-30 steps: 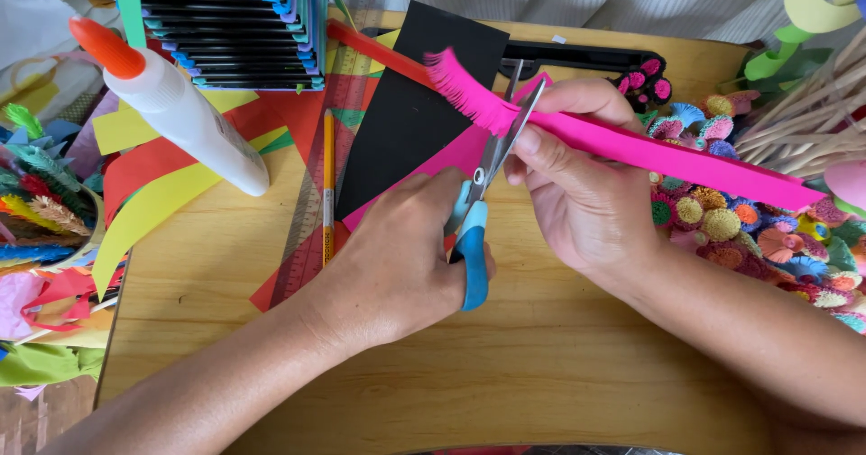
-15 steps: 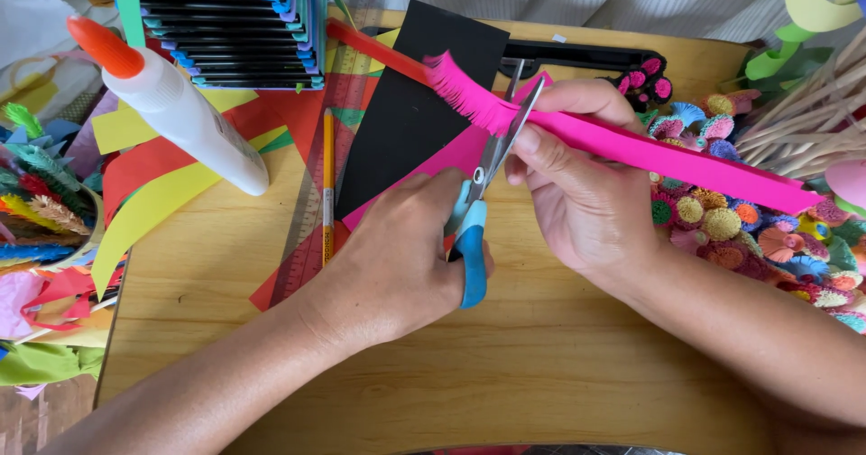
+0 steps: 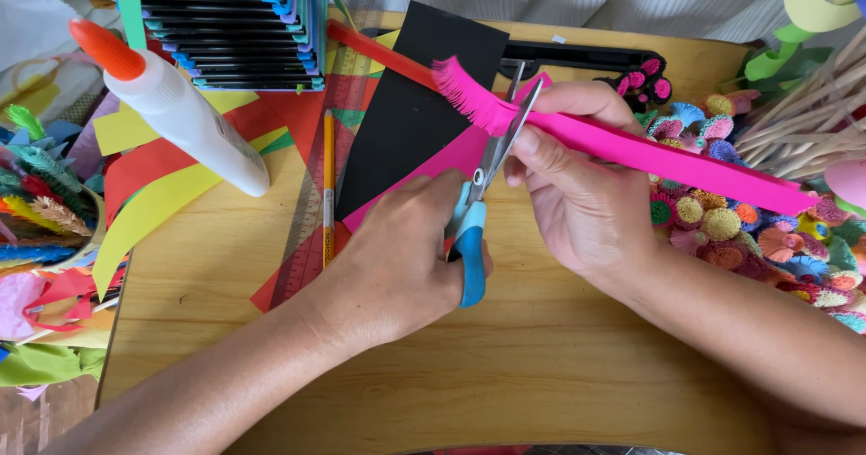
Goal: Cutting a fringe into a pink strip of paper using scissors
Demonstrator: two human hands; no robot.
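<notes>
Left to right: a white glue bottle (image 3: 185, 117) with an orange cap stands tilted beside a stack of dark trays (image 3: 236, 36); its label cannot be made out. The left hand (image 3: 397, 261) is closed on blue-handled scissors (image 3: 483, 193), whose blades meet the pink paper strip (image 3: 631, 153). The right hand (image 3: 586, 184) pinches that strip above the wooden table (image 3: 505, 374). Compared with a second ago, little has shifted: the fringe ends at the same place, so cutting is paused or slow.
</notes>
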